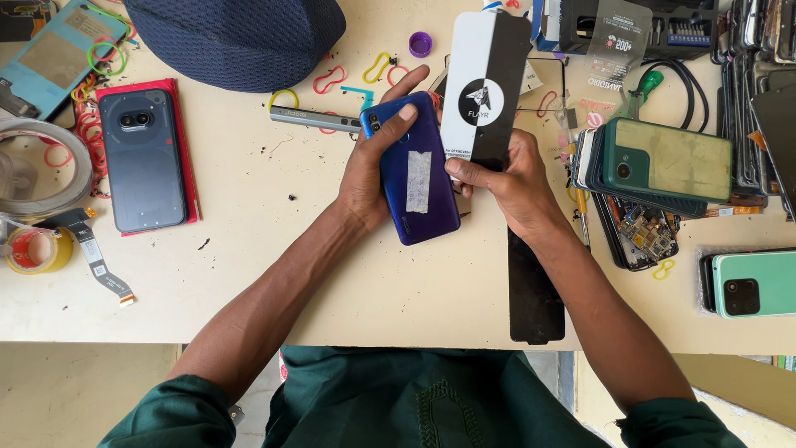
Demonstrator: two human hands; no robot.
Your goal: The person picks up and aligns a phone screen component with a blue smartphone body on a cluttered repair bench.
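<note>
Blue phone (419, 170) clasped by left hand (369, 170); right hand (510, 178) pinches black-and-white sleeve (485, 87), which may slip if that pinch loosens.

Phone (419, 170) lies left of flat packet (485, 83).

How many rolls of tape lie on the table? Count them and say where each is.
2: a wide grey roll at the left edge and a yellow roll with a red core just below it. Others may be hidden.
</note>
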